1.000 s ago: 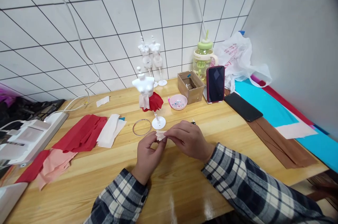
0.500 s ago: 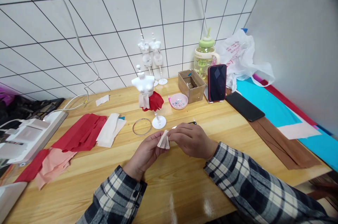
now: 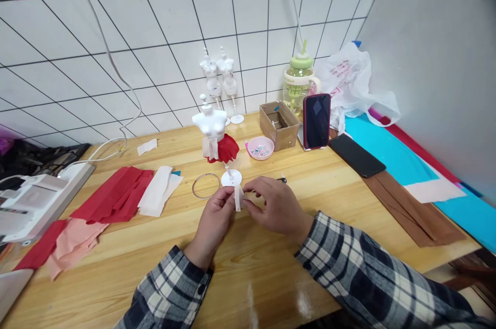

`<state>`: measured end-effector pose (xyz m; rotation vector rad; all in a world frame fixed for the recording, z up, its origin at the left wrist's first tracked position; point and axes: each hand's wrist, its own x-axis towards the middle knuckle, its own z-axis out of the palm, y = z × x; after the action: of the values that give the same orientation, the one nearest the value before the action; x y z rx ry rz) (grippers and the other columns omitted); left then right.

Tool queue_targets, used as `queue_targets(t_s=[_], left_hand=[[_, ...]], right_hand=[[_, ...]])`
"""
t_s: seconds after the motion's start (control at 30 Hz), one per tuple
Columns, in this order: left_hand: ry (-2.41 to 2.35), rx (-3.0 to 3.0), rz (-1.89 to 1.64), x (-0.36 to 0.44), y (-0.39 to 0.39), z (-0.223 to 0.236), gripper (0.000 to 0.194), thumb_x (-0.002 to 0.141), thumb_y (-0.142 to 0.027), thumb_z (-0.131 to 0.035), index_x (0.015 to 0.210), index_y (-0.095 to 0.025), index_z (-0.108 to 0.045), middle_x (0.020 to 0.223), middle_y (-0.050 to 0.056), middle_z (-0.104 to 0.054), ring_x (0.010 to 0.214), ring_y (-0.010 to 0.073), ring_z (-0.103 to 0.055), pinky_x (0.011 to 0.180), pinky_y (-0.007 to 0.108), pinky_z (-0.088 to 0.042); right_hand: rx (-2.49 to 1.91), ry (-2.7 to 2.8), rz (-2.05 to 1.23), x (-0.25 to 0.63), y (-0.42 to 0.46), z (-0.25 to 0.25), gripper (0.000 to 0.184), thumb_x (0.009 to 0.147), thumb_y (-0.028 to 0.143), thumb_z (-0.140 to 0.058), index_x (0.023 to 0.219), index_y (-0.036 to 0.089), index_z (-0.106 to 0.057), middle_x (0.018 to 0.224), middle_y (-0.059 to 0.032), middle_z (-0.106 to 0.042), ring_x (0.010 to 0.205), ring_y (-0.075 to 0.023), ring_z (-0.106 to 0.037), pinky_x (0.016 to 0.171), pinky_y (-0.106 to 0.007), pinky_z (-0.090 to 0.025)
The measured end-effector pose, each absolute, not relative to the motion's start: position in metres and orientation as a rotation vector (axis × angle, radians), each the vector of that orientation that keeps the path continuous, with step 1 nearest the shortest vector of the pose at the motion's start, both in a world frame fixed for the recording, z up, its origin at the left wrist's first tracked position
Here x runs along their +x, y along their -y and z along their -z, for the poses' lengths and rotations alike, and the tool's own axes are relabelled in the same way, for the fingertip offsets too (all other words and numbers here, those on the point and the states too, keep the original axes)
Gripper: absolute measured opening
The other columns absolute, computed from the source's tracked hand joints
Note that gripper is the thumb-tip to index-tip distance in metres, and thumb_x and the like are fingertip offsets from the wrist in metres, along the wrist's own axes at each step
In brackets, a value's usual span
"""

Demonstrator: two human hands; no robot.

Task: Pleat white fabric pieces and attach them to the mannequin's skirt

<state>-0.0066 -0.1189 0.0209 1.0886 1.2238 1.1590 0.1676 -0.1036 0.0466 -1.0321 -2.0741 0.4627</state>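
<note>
A small folded strip of off-white crepe paper (image 3: pixel 238 199) stands upright between my hands above the table. My left hand (image 3: pixel 215 219) pinches its left side between thumb and fingers. From the other side, my right hand (image 3: pixel 279 209) has its thumb and bent forefinger at the strip's right edge. Just behind the hands is a white mini dress form (image 3: pixel 211 123) on a round foot. It wears a red ruffled skirt (image 3: pixel 229 149) with a pale piece at the waist. A thin metal ring (image 3: pixel 193 186) lies left of the foot. Behind my right hand, a black-handled tool (image 3: pixel 284 180) is mostly hidden.
Red paper (image 3: pixel 116 194), white strips (image 3: pixel 158 192) and a power strip (image 3: pixel 46 200) lie left. Toward the wall stand two more dress forms (image 3: pixel 228 81), a pink bead dish (image 3: pixel 260 142), a cardboard box (image 3: pixel 287 135), a propped phone (image 3: pixel 316 122) and a drink bottle (image 3: pixel 292 83).
The paper fanned out in pleats before; now it shows as a narrow upright strip. My right hand's fingers have opened slightly and shifted left. The view has shifted a little.
</note>
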Motion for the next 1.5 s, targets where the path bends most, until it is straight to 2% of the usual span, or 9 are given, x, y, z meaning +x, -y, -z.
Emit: queue_targets(t_s=[0.1, 0.27, 0.37, 0.6, 0.73, 1.0, 1.2, 1.33, 1.5], left_hand=[[-1.194, 1.088, -1.122, -0.006, 0.119, -0.02, 0.029, 0.082, -0.044, -0.068, 0.091, -0.017, -0.068, 0.083, 0.003, -0.067, 0.076, 0.015, -0.059, 0.074, 0.026, -0.048], [-1.088, 1.111, -1.163, -0.006, 0.121, -0.024, 0.036, 0.086, -0.051, -0.061, 0.097, -0.018, -0.067, 0.099, 0.009, -0.069, 0.092, 0.0204, -0.063, 0.085, 0.034, -0.051], [-1.211, 1.219, -1.113, -0.003, 0.122, -0.032, 0.029, 0.079, -0.043, -0.072, 0.093, -0.018, -0.067, 0.091, 0.004, -0.07, 0.087, 0.0182, -0.063, 0.083, 0.03, -0.05], [-1.244, 1.218, -1.105, -0.002, 0.122, -0.032, 0.024, 0.078, -0.04, -0.072, 0.084, -0.017, -0.07, 0.084, 0.003, -0.071, 0.08, 0.0161, -0.062, 0.079, 0.028, -0.048], [-1.257, 1.233, -1.079, -0.003, 0.121, -0.032, 0.025, 0.077, -0.042, -0.072, 0.08, -0.017, -0.07, 0.079, 0.003, -0.07, 0.076, 0.0163, -0.061, 0.075, 0.028, -0.048], [-1.342, 1.313, -1.051, -0.002, 0.122, -0.033, 0.026, 0.076, -0.044, -0.073, 0.079, -0.018, -0.069, 0.075, 0.002, -0.069, 0.07, 0.0156, -0.059, 0.067, 0.026, -0.047], [-1.311, 1.461, -1.058, -0.008, 0.123, -0.028, 0.022, 0.083, -0.04, -0.066, 0.082, -0.018, -0.067, 0.079, 0.002, -0.068, 0.074, 0.0158, -0.06, 0.072, 0.026, -0.046], [-1.298, 1.48, -1.073, -0.009, 0.122, -0.028, 0.02, 0.084, -0.038, -0.065, 0.085, -0.019, -0.067, 0.082, 0.003, -0.069, 0.079, 0.0177, -0.062, 0.077, 0.027, -0.047], [-1.314, 1.532, -1.072, -0.009, 0.121, -0.028, 0.018, 0.084, -0.036, -0.064, 0.085, -0.019, -0.068, 0.084, 0.003, -0.07, 0.079, 0.0178, -0.062, 0.075, 0.027, -0.047]], right_hand=[[-1.07, 2.106, -0.419, 0.168, 0.104, -0.046, 0.008, 0.089, 0.023, -0.058, 0.095, 0.019, -0.062, 0.088, -0.0033, -0.069, 0.074, -0.0154, -0.061, 0.067, -0.028, -0.043], [-1.103, 2.168, -0.308, 0.169, 0.104, -0.044, 0.015, 0.096, 0.026, -0.05, 0.098, 0.02, -0.065, 0.084, -0.003, -0.069, 0.075, -0.0156, -0.062, 0.066, -0.028, -0.04], [-1.089, 2.218, -0.237, 0.171, 0.104, -0.043, 0.018, 0.097, 0.028, -0.048, 0.101, 0.021, -0.065, 0.085, -0.0039, -0.07, 0.076, -0.0161, -0.062, 0.065, -0.028, -0.039], [-1.025, 2.272, -0.103, 0.174, 0.104, -0.046, 0.024, 0.099, 0.029, -0.045, 0.117, 0.021, -0.06, 0.101, -0.0059, -0.07, 0.083, -0.0163, -0.063, 0.069, -0.028, -0.041], [-0.978, 2.343, -0.036, 0.177, 0.102, -0.048, 0.022, 0.1, 0.028, -0.043, 0.104, 0.022, -0.065, 0.098, -0.0054, -0.07, 0.084, -0.016, -0.062, 0.07, -0.028, -0.041], [-1.101, 2.108, -0.443, 0.171, 0.101, -0.047, 0.003, 0.085, 0.019, -0.06, 0.083, 0.021, -0.062, 0.082, -0.0009, -0.067, 0.072, -0.0133, -0.059, 0.062, -0.025, -0.04], [-1.084, 1.941, -0.781, 0.169, 0.099, -0.046, 0.005, 0.08, 0.015, -0.063, 0.079, 0.02, -0.062, 0.074, 0.0026, -0.065, 0.059, -0.0096, -0.054, 0.059, -0.023, -0.042], [-1.05, 1.964, -0.738, 0.17, 0.1, -0.047, 0.012, 0.083, 0.023, -0.066, 0.094, 0.02, -0.064, 0.089, -0.0001, -0.068, 0.058, -0.0092, -0.053, 0.06, -0.025, -0.044], [-1.019, 2.04, -0.589, 0.172, 0.101, -0.047, 0.007, 0.088, 0.027, -0.063, 0.092, 0.022, -0.067, 0.091, -0.001, -0.069, 0.07, -0.0115, -0.059, 0.065, -0.024, -0.044]])
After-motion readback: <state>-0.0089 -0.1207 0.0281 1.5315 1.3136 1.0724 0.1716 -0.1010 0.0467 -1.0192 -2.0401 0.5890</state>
